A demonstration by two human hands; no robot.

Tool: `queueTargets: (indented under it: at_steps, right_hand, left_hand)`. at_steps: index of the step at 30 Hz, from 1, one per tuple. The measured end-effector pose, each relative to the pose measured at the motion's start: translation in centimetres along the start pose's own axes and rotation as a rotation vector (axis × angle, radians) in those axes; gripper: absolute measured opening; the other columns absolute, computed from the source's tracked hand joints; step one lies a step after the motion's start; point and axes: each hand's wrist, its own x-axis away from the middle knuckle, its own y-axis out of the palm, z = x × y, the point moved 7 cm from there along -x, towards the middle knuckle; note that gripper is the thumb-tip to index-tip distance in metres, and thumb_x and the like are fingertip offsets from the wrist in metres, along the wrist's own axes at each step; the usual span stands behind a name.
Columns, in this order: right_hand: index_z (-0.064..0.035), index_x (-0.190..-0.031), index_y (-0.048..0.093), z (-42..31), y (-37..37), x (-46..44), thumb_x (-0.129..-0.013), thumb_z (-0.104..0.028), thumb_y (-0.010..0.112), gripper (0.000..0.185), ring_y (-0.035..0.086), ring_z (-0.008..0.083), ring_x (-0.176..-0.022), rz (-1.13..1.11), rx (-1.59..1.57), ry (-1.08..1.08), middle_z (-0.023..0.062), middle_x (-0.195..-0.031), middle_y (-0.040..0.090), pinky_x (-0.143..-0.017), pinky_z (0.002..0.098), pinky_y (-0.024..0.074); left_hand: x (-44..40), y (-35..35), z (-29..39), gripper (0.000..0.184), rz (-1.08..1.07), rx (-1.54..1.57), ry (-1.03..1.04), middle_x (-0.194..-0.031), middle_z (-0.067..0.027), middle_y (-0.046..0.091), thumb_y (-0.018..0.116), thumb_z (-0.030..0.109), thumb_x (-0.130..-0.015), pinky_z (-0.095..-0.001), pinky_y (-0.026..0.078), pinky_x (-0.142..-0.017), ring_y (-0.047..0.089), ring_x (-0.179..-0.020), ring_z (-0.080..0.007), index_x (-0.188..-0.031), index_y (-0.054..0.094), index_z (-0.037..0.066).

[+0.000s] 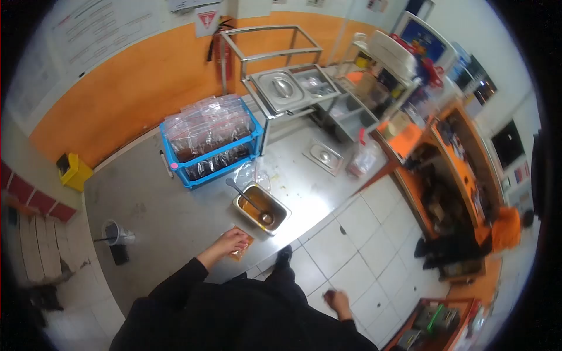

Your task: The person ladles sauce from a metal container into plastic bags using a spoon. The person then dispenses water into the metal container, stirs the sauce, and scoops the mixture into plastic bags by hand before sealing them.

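My left hand [233, 240] is closed on a small clear bag [241, 251] with orange-brown contents, at the front edge of the metal table [175, 216]. Just beyond it sits a steel container [281, 220] with orange-brown sauce inside, and a ladle [238, 188] leans in it. My right hand [337, 301] hangs over the floor, off the table, with its fingers curled; whatever it holds, if anything, is too small to make out. A blue crate [213, 161] full of filled clear bags [202, 126] stands behind the container.
A plastic cup [119, 234] and a black phone-like object [119, 254] lie at the left. A marker [165, 164] is beside the crate. Behind are a steel rack [263, 57], a lid [323, 157] and a bag [363, 159]. Orange shelves [448, 158] stand to the right.
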Motion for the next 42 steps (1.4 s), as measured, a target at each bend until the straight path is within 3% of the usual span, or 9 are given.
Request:
queueTargets:
  at_steps: [2, 4, 10, 17, 22, 28, 31, 40, 42]
  right_hand:
    - [-0.0091, -0.074, 0.063, -1.7, -3.2, -3.5, -0.079, -0.027, 0.066, 0.019, 0.061, 0.0345, -0.067, 0.138, -0.093, -0.192, 0.0138, -0.069, 0.062, -0.059, 0.0452, 0.0482]
    - [-0.0101, -0.08, 0.067, -7.3, -11.6, -18.6, -0.078, -0.021, 0.068, 0.011, 0.062, 0.0281, -0.064, 0.344, -0.079, -0.437, 0.0105, -0.07, 0.064, -0.057, 0.0398, 0.0483]
    - [-0.0107, -0.097, 0.066, -26.7, -14.7, -32.1, -0.079, -0.021, 0.066, 0.021, 0.061, 0.0262, -0.089, 0.163, -0.209, -0.977, 0.0081, -0.092, 0.065, -0.073, 0.0381, 0.0509]
    - [-0.0069, -0.114, 0.053, -33.8, -8.5, -38.0, -0.072, -0.034, 0.074, 0.054, 0.055, 0.0316, -0.104, 0.09, 0.103, -0.844, 0.0117, -0.11, 0.057, -0.079, 0.0436, 0.0515]
    - [-0.008, -0.093, 0.06, -33.3, -6.0, -39.9, -0.074, -0.026, 0.069, 0.028, 0.059, 0.0357, -0.099, -0.141, -0.026, -0.786, 0.0154, -0.097, 0.065, -0.078, 0.0452, 0.0499]
    - [-0.0074, -0.095, 0.063, -32.7, -10.5, -38.0, -0.076, -0.027, 0.068, 0.028, 0.055, 0.0324, -0.105, 0.117, -0.129, -0.833, 0.0126, -0.104, 0.061, -0.077, 0.0486, 0.0496]
    - [-0.0075, -0.092, 0.064, -33.3, -8.0, -38.6, -0.077, -0.03, 0.067, 0.027, 0.051, 0.0308, -0.109, 0.033, 0.003, -0.89, 0.0117, -0.107, 0.059, -0.078, 0.0499, 0.0488]
    - [-0.0056, -0.092, 0.062, -32.1, -2.7, -44.2, -0.078, -0.023, 0.063, 0.023, 0.063, 0.0347, -0.089, -0.434, -0.323, -0.767, 0.0176, -0.092, 0.066, -0.079, 0.0411, 0.0497]
    - [-0.0047, -0.092, 0.06, -31.5, -3.9, -44.7, -0.076, -0.014, 0.064, 0.019, 0.064, 0.0305, -0.075, -0.365, -0.397, -0.8, 0.0154, -0.077, 0.064, -0.07, 0.0384, 0.0511]
  left_hand:
    - [3.5, -1.8, -0.9, 0.03, 0.15, 0.014, 0.028, -0.102, -0.0078, 0.062, 0.055, 0.034, -0.094, -0.029, 0.048, -0.083, 0.061, -0.092, -0.0159, -0.11, 0.053, 0.009]
    - [-0.5, -3.3, 4.2, 0.029, 0.278, 0.082, 0.142, -0.103, -0.0078, 0.062, 0.054, 0.033, -0.094, -0.0291, 0.048, -0.082, 0.06, -0.093, -0.0154, -0.11, 0.053, 0.009]
    - [5.4, -2.8, 5.3, 0.029, 0.711, 0.289, 0.255, -0.104, -0.0075, 0.062, 0.051, 0.033, -0.095, -0.0302, 0.047, -0.083, 0.059, -0.094, -0.0154, -0.113, 0.052, 0.01]
    - [8.5, 2.0, 5.7, 0.032, 1.035, 0.394, 0.361, -0.107, -0.0072, 0.061, 0.05, 0.032, -0.096, -0.0306, 0.047, -0.085, 0.059, -0.096, -0.0159, -0.117, 0.05, 0.008]
    - [8.0, 6.9, 4.3, 0.031, 1.063, 0.473, 0.438, -0.109, -0.0075, 0.06, 0.05, 0.03, -0.096, -0.0321, 0.047, -0.087, 0.059, -0.099, -0.0171, -0.118, 0.049, 0.009]
    - [6.5, 10.0, 5.2, 0.03, 1.066, 0.473, 0.459, -0.109, -0.0066, 0.059, 0.049, 0.03, -0.097, -0.0317, 0.047, -0.088, 0.058, -0.101, -0.0169, -0.119, 0.049, 0.01]
    - [5.4, 11.2, 7.0, 0.029, 1.035, 0.469, 0.466, -0.111, -0.0055, 0.06, 0.05, 0.029, -0.096, -0.031, 0.045, -0.087, 0.058, -0.101, -0.0153, -0.119, 0.049, 0.011]
    - [2.0, 14.0, 7.6, 0.029, 0.944, 0.476, 0.484, -0.114, -0.0056, 0.059, 0.049, 0.027, -0.097, -0.0313, 0.045, -0.089, 0.057, -0.1, -0.0145, -0.121, 0.049, 0.011]
    - [1.4, 14.2, 7.6, 0.029, 0.924, 0.476, 0.479, -0.115, -0.0058, 0.059, 0.049, 0.028, -0.097, -0.0312, 0.045, -0.089, 0.057, -0.101, -0.0145, -0.121, 0.049, 0.011]
